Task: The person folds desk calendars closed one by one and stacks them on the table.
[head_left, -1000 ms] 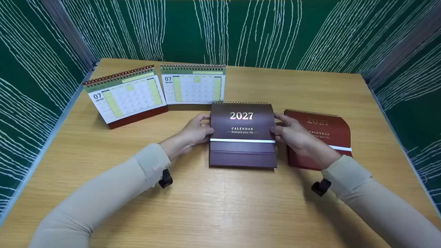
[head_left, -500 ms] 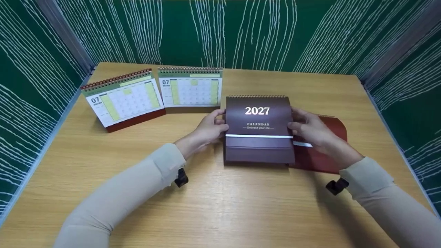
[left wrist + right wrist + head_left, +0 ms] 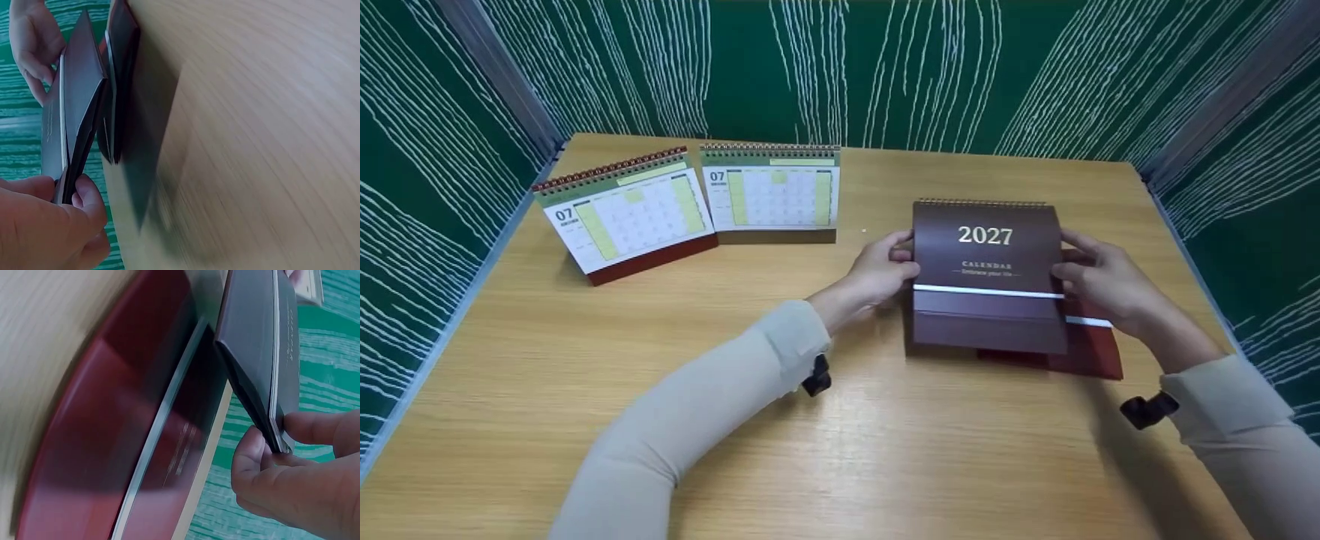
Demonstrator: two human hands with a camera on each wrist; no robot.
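Between both hands is a dark brown 2027 desk calendar (image 3: 988, 259), folded flat, its cover marked in gold and a white band across it. My left hand (image 3: 877, 274) pinches its left edge, thumb on top and fingers beneath. On the opposite edge my right hand (image 3: 1114, 281) grips it the same way. Both wrist views show the brown calendar (image 3: 81, 90) raised above the table. A red desk calendar (image 3: 107, 439) lies on the table below it, mostly hidden by it in the head view.
Two desk calendars stand upright at the back left, both at page 07: one with a red base (image 3: 622, 214) and one with a brown base (image 3: 772, 191). The wooden table (image 3: 840, 435) is enclosed by green walls (image 3: 765, 67) with white lines.
Both hands have carried the brown calendar to the right, from beside the red calendar to over it. The red calendar and the two standing calendars have stayed in place.
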